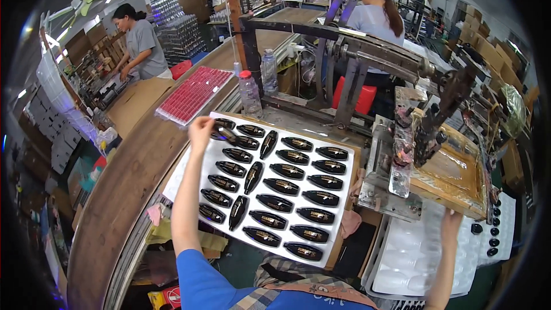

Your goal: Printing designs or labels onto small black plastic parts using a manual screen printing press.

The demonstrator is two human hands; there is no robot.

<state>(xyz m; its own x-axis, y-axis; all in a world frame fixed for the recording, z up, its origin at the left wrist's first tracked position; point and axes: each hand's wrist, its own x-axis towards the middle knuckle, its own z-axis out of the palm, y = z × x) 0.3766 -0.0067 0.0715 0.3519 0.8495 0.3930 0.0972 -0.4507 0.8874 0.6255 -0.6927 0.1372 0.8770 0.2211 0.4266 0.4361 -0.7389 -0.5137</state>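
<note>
Belt: brown (129,166), curving along the left side.
Press: dark metal (390,54), far side, reaching right.
Tray: white (212,158), centre, bearing glossy black pieces (287,171).
Frame: wooden (442,195), right, beneath the press.
Right hand (451,219): at the frame's near edge; fingers partly hidden, grip cannot be told.
Left hand (201,129): over the tray's far left corner, fingertips pinching one piece.
Held piece (227,134): black, tilted, among its neighbours.
</note>
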